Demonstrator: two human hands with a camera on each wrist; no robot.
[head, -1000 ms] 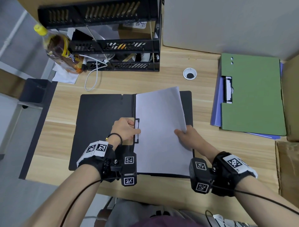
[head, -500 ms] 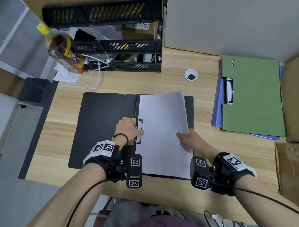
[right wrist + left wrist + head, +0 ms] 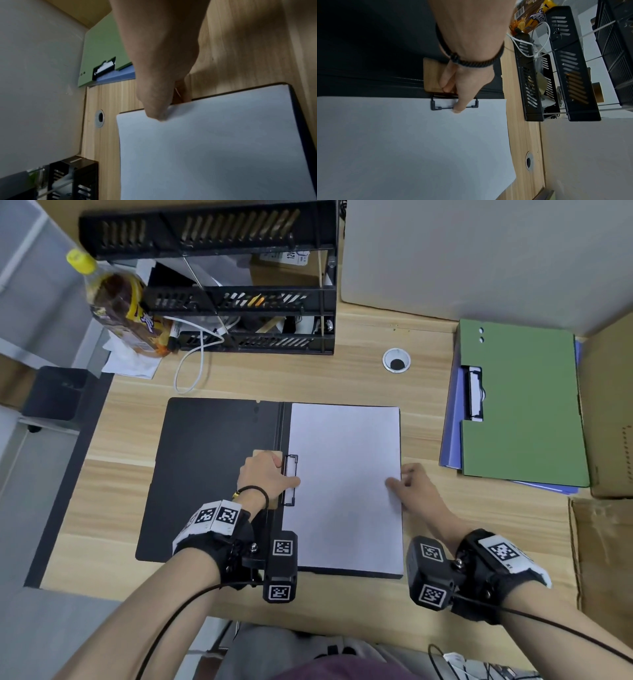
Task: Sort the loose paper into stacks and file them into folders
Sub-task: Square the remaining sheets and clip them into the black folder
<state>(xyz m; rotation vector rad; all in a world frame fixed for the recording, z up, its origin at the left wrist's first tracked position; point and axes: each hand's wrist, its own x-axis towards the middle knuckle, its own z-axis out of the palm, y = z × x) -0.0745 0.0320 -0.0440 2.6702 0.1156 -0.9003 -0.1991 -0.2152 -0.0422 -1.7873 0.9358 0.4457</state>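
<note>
From the head view, a black folder (image 3: 212, 474) is seen lying open on the wooden desk (image 3: 342, 378), and a stack of white paper (image 3: 346, 487) is laid flat on its right half. The left hand (image 3: 265, 477) is placed at the spine, its fingers curled over the folder's clip (image 3: 291, 479) and the thumb stretched onto the paper's left edge. The right hand (image 3: 416, 491) is set at the paper's right edge, thumb on top of the sheets. A green folder (image 3: 520, 405) is stacked on a blue folder (image 3: 452, 440) to the right, well apart. A black tray rack (image 3: 222, 299) and a bottle (image 3: 116, 302) are seen at the back.

From the left wrist, the thumb (image 3: 459, 106) is pressed on the clip's wire bar (image 3: 443, 107) over the paper, and the fingers are curled onto the wooden lever (image 3: 433, 75).

From the right wrist, the thumb (image 3: 154, 108) is laid on the paper's edge and fingers are tucked beneath it, so the sheets are pinched, though the fingertips are hidden.
</note>
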